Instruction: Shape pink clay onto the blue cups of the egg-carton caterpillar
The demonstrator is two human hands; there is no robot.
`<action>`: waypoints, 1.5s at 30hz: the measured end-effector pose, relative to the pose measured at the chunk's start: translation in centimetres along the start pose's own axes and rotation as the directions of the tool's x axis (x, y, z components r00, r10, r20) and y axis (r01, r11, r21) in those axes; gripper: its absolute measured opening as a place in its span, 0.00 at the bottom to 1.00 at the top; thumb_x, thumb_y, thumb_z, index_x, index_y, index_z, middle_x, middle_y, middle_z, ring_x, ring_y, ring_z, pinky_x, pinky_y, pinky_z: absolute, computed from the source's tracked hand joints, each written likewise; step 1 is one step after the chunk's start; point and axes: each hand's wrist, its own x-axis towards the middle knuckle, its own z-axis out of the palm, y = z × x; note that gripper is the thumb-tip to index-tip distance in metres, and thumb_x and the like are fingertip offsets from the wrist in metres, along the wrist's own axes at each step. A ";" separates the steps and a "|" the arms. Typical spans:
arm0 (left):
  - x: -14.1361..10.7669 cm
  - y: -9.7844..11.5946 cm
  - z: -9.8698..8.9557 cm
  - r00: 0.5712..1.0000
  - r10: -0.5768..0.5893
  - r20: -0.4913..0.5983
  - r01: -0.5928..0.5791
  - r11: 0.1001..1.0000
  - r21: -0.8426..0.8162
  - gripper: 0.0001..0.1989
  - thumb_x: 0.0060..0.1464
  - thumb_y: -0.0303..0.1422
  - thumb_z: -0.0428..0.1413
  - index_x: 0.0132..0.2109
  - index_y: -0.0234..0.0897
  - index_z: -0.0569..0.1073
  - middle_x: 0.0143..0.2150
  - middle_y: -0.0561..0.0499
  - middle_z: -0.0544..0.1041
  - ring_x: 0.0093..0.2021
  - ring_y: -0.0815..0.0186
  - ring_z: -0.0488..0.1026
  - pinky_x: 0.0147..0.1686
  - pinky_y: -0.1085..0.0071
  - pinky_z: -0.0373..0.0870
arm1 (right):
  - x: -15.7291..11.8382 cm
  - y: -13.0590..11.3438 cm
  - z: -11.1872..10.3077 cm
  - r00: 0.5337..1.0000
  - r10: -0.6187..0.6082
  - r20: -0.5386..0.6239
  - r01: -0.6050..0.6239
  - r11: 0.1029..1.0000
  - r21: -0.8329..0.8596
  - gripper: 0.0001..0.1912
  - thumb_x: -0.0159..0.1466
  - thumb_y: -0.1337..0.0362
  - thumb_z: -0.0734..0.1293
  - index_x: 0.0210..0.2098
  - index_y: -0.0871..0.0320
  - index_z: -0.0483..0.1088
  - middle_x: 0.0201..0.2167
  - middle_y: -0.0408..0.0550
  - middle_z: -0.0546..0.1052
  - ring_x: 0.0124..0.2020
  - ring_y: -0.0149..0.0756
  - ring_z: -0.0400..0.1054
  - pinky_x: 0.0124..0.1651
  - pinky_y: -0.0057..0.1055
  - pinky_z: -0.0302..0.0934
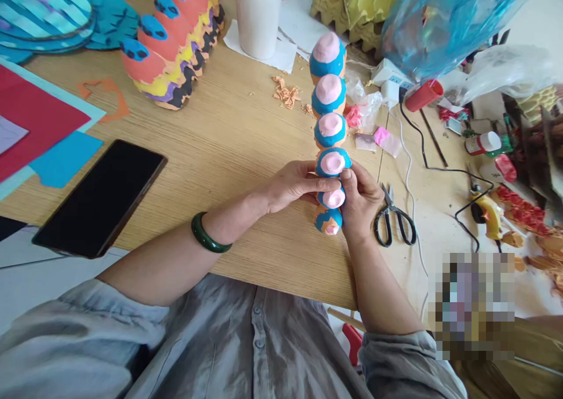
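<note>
A strip of egg-carton cups (329,127), coated in orange, blue and pink clay-like material, runs away from me in a row. My left hand (297,186) is closed on its left side, thumb lying across the cups near the close end. From the right, my right hand (361,195) grips the same strip, with its thumb pressed by the blue rim of one cup. The fingers beneath the strip are partly hidden. Black-handled scissors (394,217) lie just right of my right hand.
A black phone (101,199) and coloured sheets (48,123) lie at left. Behind stand a painted egg-carton piece (176,47) and a white bottle (258,14). Orange scraps (287,92) are beyond my hands. Cables, a power strip (389,73) and a yellow glue gun (487,214) lie right.
</note>
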 end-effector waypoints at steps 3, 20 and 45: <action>0.1 0.0 0.1 1.000 -0.016 -0.005 0.015 1.000 -0.008 0.31 0.36 0.48 0.81 0.41 0.31 0.81 0.33 0.51 0.82 0.33 0.67 0.80 0.36 0.69 0.80 | 0.1 0.6 0.0 0.999 -0.032 0.012 0.033 0.998 -0.052 0.21 0.63 0.41 0.75 0.42 0.52 0.85 0.33 0.44 0.86 0.35 0.38 0.78 0.43 0.40 0.76; -0.1 0.3 0.5 0.999 -0.031 0.043 0.030 0.999 0.026 0.25 0.44 0.44 0.77 0.35 0.33 0.73 0.28 0.57 0.73 0.31 0.73 0.71 0.35 0.72 0.72 | 0.4 0.9 0.3 0.998 0.052 0.037 -0.050 0.997 -0.056 0.16 0.62 0.47 0.77 0.39 0.52 0.86 0.30 0.43 0.84 0.34 0.36 0.77 0.41 0.36 0.74; 0.6 -0.8 -0.4 0.994 0.052 0.099 -0.058 0.997 0.052 0.35 0.39 0.33 0.80 0.51 0.36 0.73 0.43 0.52 0.79 0.44 0.66 0.78 0.50 0.65 0.75 | 1.1 0.9 0.1 0.979 0.202 0.039 -0.202 0.979 0.010 0.20 0.62 0.43 0.76 0.37 0.54 0.85 0.37 0.46 0.87 0.41 0.40 0.79 0.45 0.38 0.76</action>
